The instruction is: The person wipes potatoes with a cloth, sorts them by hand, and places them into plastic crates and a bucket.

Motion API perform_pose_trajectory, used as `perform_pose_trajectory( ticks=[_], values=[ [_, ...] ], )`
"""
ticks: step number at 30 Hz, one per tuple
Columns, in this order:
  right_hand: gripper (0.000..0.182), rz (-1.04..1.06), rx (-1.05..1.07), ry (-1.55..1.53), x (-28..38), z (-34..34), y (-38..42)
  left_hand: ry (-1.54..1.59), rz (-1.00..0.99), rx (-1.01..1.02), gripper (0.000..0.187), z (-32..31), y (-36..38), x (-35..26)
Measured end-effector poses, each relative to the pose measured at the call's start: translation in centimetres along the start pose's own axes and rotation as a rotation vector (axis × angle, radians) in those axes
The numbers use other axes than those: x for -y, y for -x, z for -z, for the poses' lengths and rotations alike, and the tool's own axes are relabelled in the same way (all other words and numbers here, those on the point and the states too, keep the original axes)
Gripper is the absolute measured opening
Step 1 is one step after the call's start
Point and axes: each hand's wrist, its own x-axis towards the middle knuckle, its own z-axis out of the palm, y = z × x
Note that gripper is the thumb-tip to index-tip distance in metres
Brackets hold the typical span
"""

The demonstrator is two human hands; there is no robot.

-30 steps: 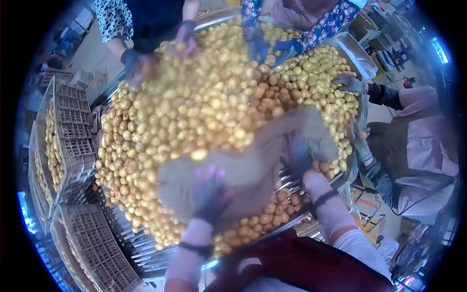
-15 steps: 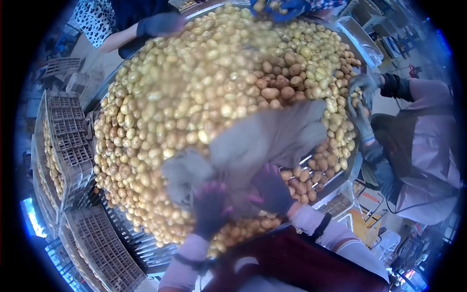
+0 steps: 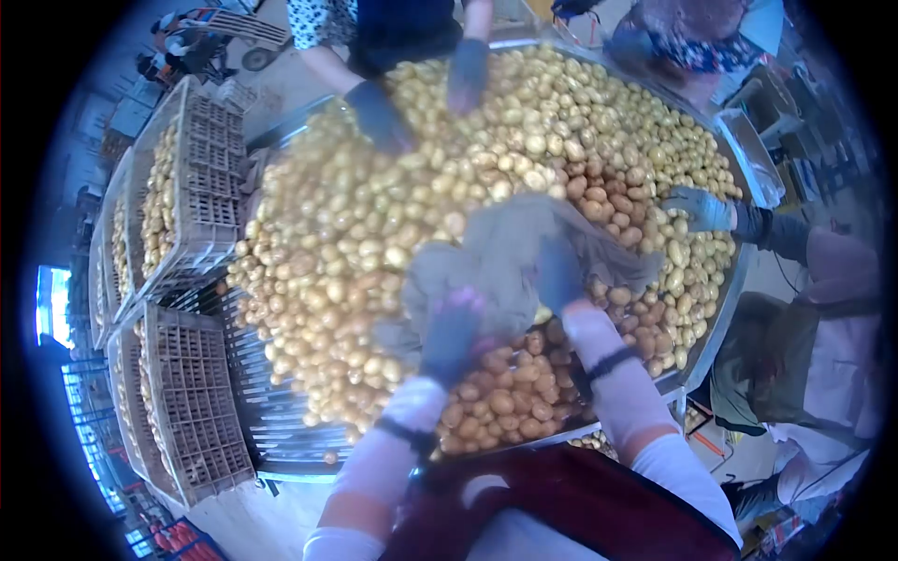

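Observation:
A large heap of small yellow-brown potatoes (image 3: 337,224) covers a slatted metal table (image 3: 281,411). A grey cloth (image 3: 496,252) lies crumpled over the middle of the heap. My left hand (image 3: 454,332), in a dark glove, presses on the cloth's lower left part. My right hand (image 3: 559,271), also gloved, is on the cloth's right part. Both hands are blurred, and the cloth partly hides their fingers, so their grip on it is unclear. Wet-looking, browner potatoes (image 3: 505,402) lie just below the cloth, near my forearms.
Plastic crates of potatoes (image 3: 210,178) stand at the left, with another crate (image 3: 192,402) below them. A co-worker's two gloved hands (image 3: 379,117) touch the heap at the top. Another co-worker's gloved hand (image 3: 697,208) rests on its right side. A third person (image 3: 697,37) is at the upper right.
The view has shifted, so the table and crates appear farther right. The cloth is now more bunched and my hands lie higher on it. Both hands of the co-worker at the top now show.

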Motion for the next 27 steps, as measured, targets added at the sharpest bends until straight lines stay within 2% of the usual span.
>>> perform_pose_trajectory(
  ticks=[1,3,6,7,9,11,13,14,16,17,18,20,21,22,23,24,25,27],
  values=[
    [0.053,-0.001,-0.03,-0.042,1.5,1.9,2.1,0.007,-0.029,-0.002,0.057,0.5,1.9,0.5],
    [0.056,-0.039,0.036,-0.095,3.3,4.2,6.0,0.018,-0.007,0.033,0.047,-0.8,4.6,2.5],
    [0.053,0.014,-0.009,-0.072,3.5,4.5,11.3,0.152,0.082,-0.033,0.036,1.1,5.1,1.9],
    [0.05,-0.069,0.095,-0.142,4.3,6.1,11.4,0.21,0.116,-0.075,0.033,2.3,4.8,1.6],
    [0.043,-0.231,0.3,-0.285,5.8,10.4,10.7,0.105,0.111,-0.083,0.037,0.5,4.3,2.3],
    [0.037,-0.12,0.201,-0.053,9.6,16.4,8.4,0.096,0.061,-0.128,0.044,0.0,4.7,2.4],
    [0.032,0.084,-0.041,0.196,11.4,19.9,6.3,0.131,-0.005,-0.19,0.051,0.7,5.4,2.4],
    [0.029,0.222,-0.232,0.327,11.2,21.1,5.8,0.129,-0.012,-0.209,0.055,1.0,5.7,2.2],
    [0.026,-0.138,-0.442,-0.305,10.6,22.5,3.5,0.058,0.08,-0.205,0.061,1.6,5.8,0.1],
    [0.025,-0.13,-0.51,-0.343,13.2,25.4,3.0,0.072,0.01,-0.328,0.056,0.0,5.5,0.7],
    [0.025,-0.121,-0.576,-0.387,15.9,28.0,2.3,0.093,0.09,-0.256,0.052,-0.5,5.3,0.8],
    [0.026,-0.007,-0.627,-0.627,12.6,30.1,-0.6,0.131,0.251,-0.115,0.046,0.1,3.8,1.5],
    [0.026,0.02,-0.622,-0.753,13.8,31.2,-1.1,0.154,0.299,0.075,0.031,1.7,2.4,2.7],
    [0.027,0.05,-0.612,-0.874,15.2,32.6,-1.5,0.22,0.386,-0.135,0.027,3.6,2.6,3.2],
    [0.027,0.048,-0.63,-0.787,15.6,33.1,-1.5,0.285,0.47,-0.347,0.024,6.4,3.3,3.4],
    [0.027,0.044,-0.647,-0.698,15.6,33.6,-1.4,0.668,0.368,-0.624,0.023,9.5,3.9,4.1],
    [0.027,0.037,-0.661,-0.608,15.4,33.7,-1.3,0.801,0.315,-0.817,0.022,11.8,4.3,6.1],
    [0.025,-0.036,-0.575,-0.631,13.7,31.1,0.0,0.997,0.21,-1.129,0.021,17.1,6.0,11.5]
  ],
)
